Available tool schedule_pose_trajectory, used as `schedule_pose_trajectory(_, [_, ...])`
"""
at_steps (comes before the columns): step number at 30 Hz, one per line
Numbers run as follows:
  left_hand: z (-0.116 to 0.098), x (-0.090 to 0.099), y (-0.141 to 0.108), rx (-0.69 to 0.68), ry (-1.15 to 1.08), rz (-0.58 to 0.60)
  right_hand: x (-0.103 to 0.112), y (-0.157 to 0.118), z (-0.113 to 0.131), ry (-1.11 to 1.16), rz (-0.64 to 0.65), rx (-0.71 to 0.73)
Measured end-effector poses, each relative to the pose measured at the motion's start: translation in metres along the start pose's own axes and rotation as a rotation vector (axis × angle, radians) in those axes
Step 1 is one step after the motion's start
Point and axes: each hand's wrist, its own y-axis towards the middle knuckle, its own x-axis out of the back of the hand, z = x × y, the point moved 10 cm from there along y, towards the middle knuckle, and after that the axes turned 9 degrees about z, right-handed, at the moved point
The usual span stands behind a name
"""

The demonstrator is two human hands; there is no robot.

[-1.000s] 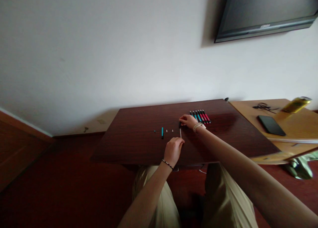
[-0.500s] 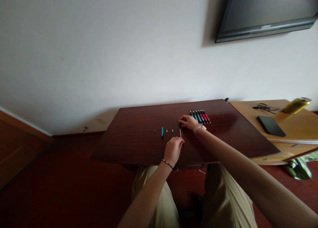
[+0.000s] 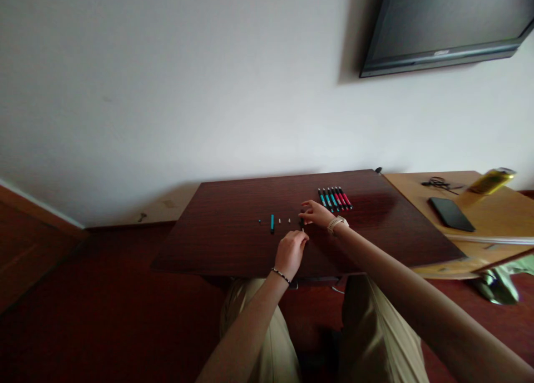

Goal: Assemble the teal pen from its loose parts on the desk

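Both forearms are bare, with no sleeves in view. The left hand (image 3: pixel 290 252) has a thin dark beaded bracelet (image 3: pixel 281 275) at the wrist; the right hand (image 3: pixel 317 213) has a pale wristwatch (image 3: pixel 336 223) with a light strap. Khaki trousers (image 3: pixel 375 338) cover both legs

Seven pens in a row (image 3: pixel 335 198), one teal barrel (image 3: pixel 272 223), two hands (image 3: pixel 290 252)

left of the left hand (image 3: pixel 290 252) the dark table (image 3: pixel 217 244) lies bare near its front edge; only a teal pen part (image 3: pixel 272 223) and small bits (image 3: pixel 284 220) sit just beyond it. past the right hand (image 3: pixel 317 213), a row of pens (image 3: pixel 335 198) blocks the far right.
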Motion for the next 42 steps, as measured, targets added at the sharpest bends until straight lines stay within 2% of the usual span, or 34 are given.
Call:
schedule_pose_trajectory(10, [-0.002,0.0,-0.001,-0.019,0.012,-0.001,-0.005,-0.033,-0.001,0.095,-0.085,0.006])
schedule_pose_trajectory(22, [-0.01,-0.002,-0.002,-0.083,0.031,0.014,-0.013,-0.06,0.012,0.22,-0.03,0.015])
schedule_pose_trajectory(30, [-0.018,0.002,-0.004,-0.113,0.059,0.026,-0.011,-0.078,0.019,0.3,-0.019,0.21])
schedule_pose_trajectory(33, [-0.021,0.003,-0.004,-0.115,0.049,0.03,-0.002,-0.085,0.02,0.323,-0.1,0.238])
schedule_pose_trajectory(36, [-0.022,0.005,-0.004,-0.111,0.032,0.026,0.012,-0.097,0.029,0.283,-0.241,0.297])
schedule_pose_trajectory(39, [-0.023,0.005,-0.004,-0.109,0.025,0.019,0.022,-0.113,0.043,0.17,-0.38,0.357])
schedule_pose_trajectory(42, [-0.022,0.005,-0.004,-0.109,0.032,0.018,0.022,-0.121,0.055,0.018,-0.43,0.381])
